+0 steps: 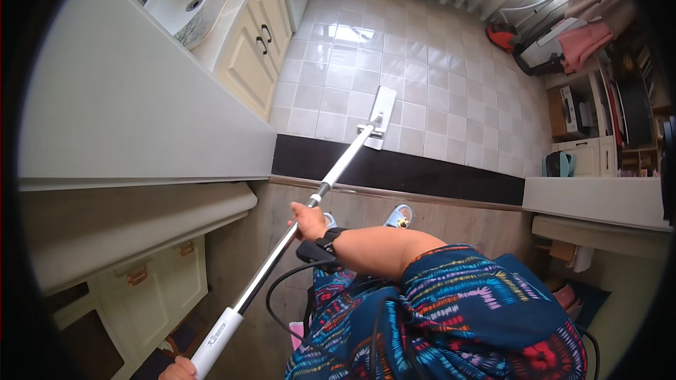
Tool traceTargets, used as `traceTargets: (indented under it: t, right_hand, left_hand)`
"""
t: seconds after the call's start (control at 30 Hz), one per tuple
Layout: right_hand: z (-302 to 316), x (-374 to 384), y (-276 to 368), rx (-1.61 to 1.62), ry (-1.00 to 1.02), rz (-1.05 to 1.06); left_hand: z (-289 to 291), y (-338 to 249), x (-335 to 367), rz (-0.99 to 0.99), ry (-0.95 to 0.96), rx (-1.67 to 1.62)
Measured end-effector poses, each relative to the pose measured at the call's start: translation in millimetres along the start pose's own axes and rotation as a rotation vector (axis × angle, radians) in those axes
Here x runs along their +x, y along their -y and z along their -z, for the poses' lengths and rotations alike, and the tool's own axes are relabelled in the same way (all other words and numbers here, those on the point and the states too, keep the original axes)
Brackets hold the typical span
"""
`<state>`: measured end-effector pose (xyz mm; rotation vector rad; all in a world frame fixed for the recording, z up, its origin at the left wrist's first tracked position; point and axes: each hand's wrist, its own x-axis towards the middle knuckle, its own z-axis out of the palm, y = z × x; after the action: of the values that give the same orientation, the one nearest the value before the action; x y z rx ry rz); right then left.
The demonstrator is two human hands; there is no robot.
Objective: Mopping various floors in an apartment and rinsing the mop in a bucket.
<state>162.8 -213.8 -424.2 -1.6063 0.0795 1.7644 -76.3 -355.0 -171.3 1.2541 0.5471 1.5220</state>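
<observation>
A flat mop (338, 167) with a white and silver pole runs slantwise from the lower left toward the middle of the view. Its flat white head (382, 109) lies on the tiled floor just beyond a dark threshold. Midway along the pole, my right hand (308, 222) is wrapped round the metal part, with a black band and a small cabled device on the wrist. At the lower left edge, my left hand (179, 369) closes on the white grip at the pole's end; part of this hand is cut off by the frame.
A dark threshold strip (394, 171) divides wood flooring from grey tiles. To the left are a washbasin (197, 0) and a cream cabinet (257, 39). A red and black floor appliance (502, 36) and shelves stand at the right. My blue sandal (399, 217) is near the threshold.
</observation>
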Motion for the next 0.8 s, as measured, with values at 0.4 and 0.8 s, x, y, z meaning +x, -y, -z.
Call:
traceTargets:
  t: [0.4, 0.8]
  right_hand:
    - [-83.1, 7.6, -61.4, -0.155, 0.077, 0.084]
    - [-108.4, -17.5, -27.8, 0.049, 0.445, -0.177]
  left_hand:
    - [-33.5, -41.6, -16.6, -0.152, -0.486, 0.462]
    - [-64.4, -48.6, -4.0, -0.206, -0.461, 0.624]
